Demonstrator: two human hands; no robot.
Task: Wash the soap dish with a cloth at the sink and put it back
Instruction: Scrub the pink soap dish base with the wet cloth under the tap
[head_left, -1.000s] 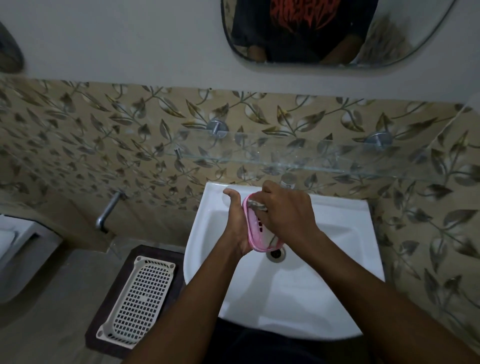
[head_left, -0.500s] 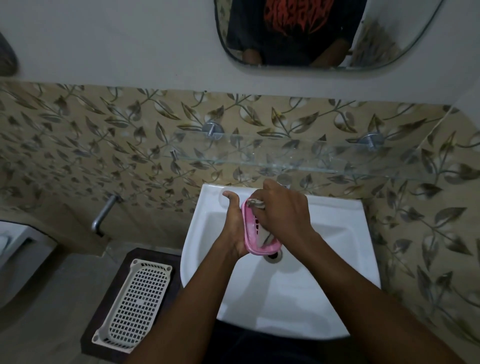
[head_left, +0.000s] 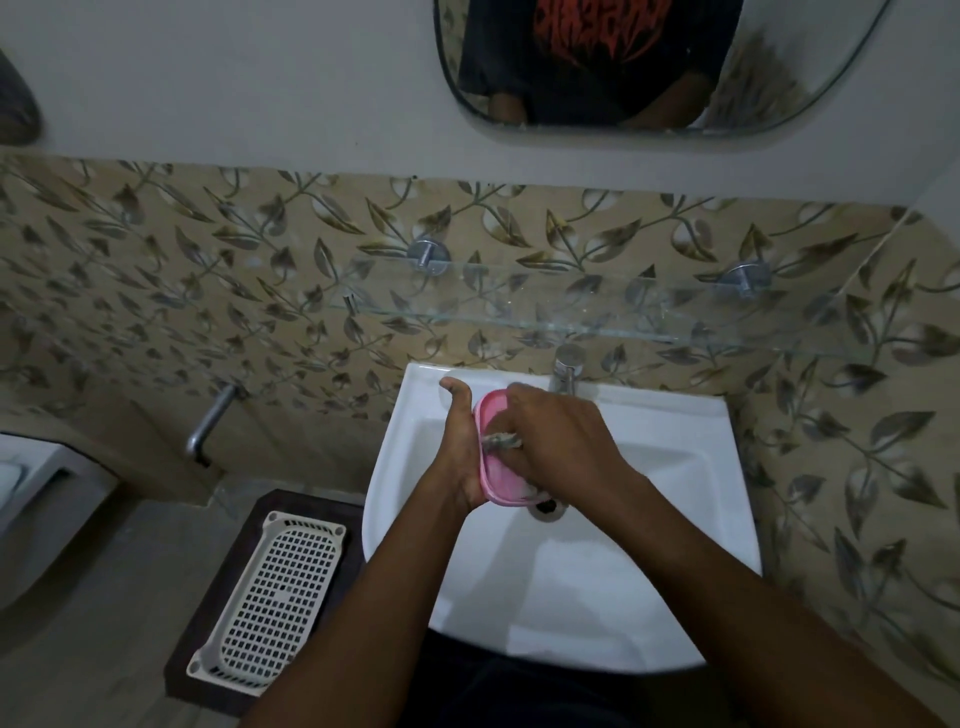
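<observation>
A pink soap dish (head_left: 491, 415) stands on edge over the white sink (head_left: 649, 519), near the drain. My left hand (head_left: 460, 447) grips it from the left, thumb pointing up. My right hand (head_left: 556, 436) covers the dish's inner face and holds a small grey cloth (head_left: 501, 441) pressed against it. Most of the cloth and the lower half of the dish are hidden under my right hand.
A chrome tap (head_left: 566, 371) rises at the sink's back rim, under a glass shelf (head_left: 597, 317). Left of the sink, a white perforated tray (head_left: 270, 597) lies on a dark stool. A wall pipe (head_left: 208, 426) and a mirror (head_left: 649, 62) are also in view.
My right hand with the cloth has slid down the dish, from its top edge to its middle. The dish's pink top end now shows. My left hand holds as before.
</observation>
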